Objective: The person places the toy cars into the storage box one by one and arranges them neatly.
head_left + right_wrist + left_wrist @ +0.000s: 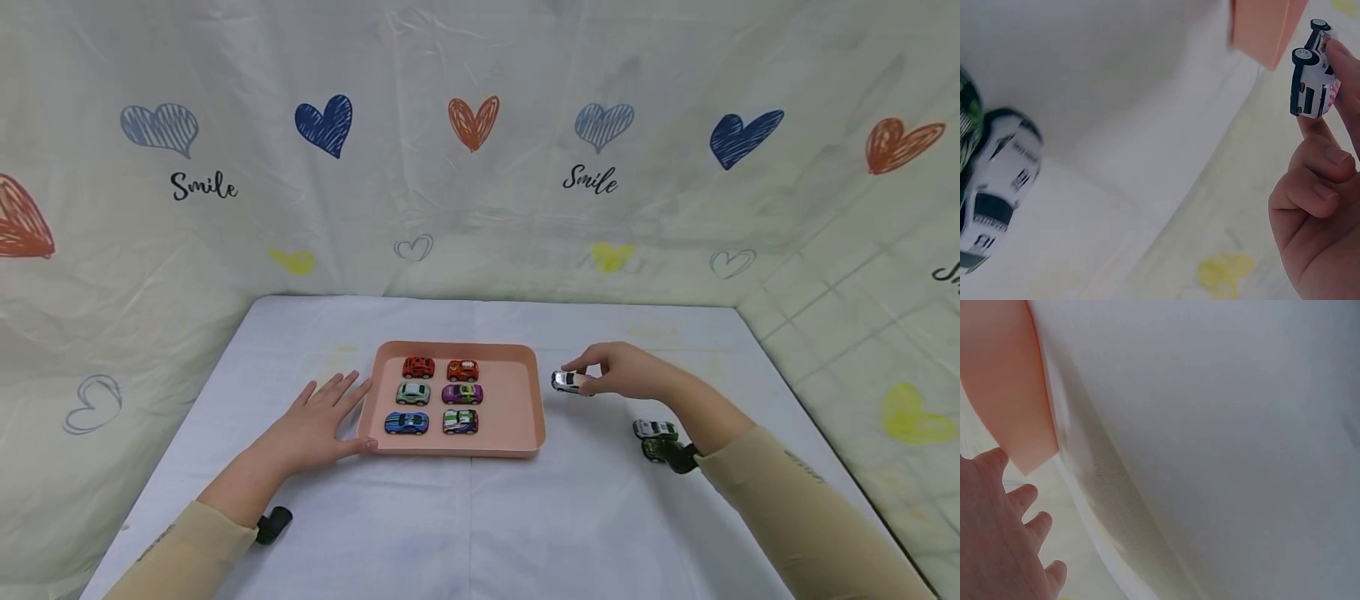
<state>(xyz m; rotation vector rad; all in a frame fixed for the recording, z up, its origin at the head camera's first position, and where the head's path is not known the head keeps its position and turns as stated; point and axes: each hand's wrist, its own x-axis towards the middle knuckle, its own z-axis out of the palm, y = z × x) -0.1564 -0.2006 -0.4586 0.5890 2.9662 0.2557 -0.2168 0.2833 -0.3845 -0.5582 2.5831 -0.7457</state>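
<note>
My right hand point(628, 371) pinches a small white toy car point(566, 382) between thumb and finger, just right of the pink tray point(513, 404). In the right wrist view the toy car point(1310, 81) shows its dark wheels, and the other fingers are curled beneath it. My left hand point(318, 427) lies with fingers spread at the tray's left side, its thumb touching the near left corner. Several toy cars stand in the tray in two columns: two red ones at the back, a pale green and a purple one point(462, 393) mid-tray, a blue and a white-green one in front.
Under my right forearm a white toy car point(655, 429) and a dark green toy car point(652, 451) stand side by side, partly covered by a black wrist device point(682, 458). A white cloth point(465, 525) covers the table. A curtain printed with hearts hangs behind.
</note>
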